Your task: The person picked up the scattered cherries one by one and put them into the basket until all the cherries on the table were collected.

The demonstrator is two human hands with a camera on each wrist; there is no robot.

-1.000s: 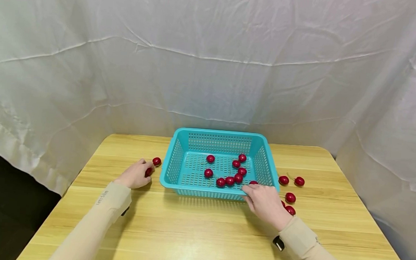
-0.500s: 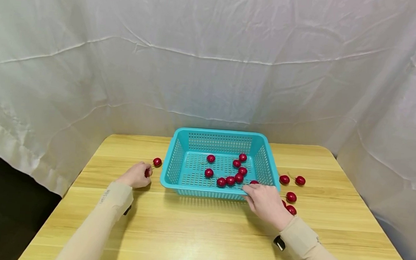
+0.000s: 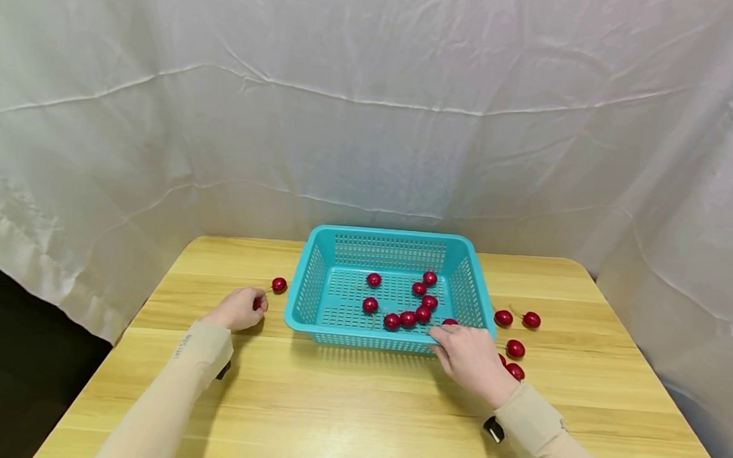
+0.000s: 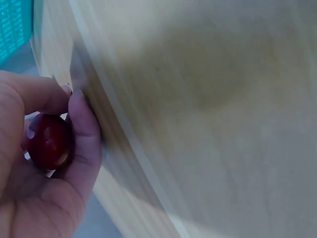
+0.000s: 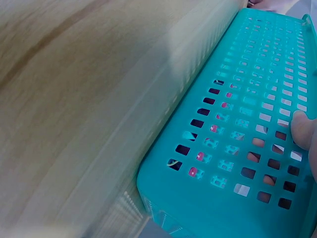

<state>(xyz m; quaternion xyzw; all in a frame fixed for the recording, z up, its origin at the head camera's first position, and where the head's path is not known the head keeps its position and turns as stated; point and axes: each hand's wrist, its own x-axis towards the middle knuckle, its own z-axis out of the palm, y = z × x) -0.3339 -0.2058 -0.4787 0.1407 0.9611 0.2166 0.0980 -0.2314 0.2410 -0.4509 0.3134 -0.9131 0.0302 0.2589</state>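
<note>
Pick-up step, I judge. Left hand (image 3: 238, 309): fingers clamped round a glossy, round, dark-red cherry (image 4: 51, 142), left of the turquoise rectangular perforated-plastic basket (image 3: 360, 332). Right hand (image 3: 470, 358) pinches its near rim, thumb outside. Next move probably calls for lifting clear of that rim.

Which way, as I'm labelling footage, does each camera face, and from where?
Head: worn there, facing forward and down at basket and table; left hand, right hand, sleeves show.
Left wrist: worn there, facing the held cherry; left hand shows.
Right wrist: worn there, facing the basket's wall; right thumb, fingers and apparently left hand show.
Wrist views share basket and table.
</note>
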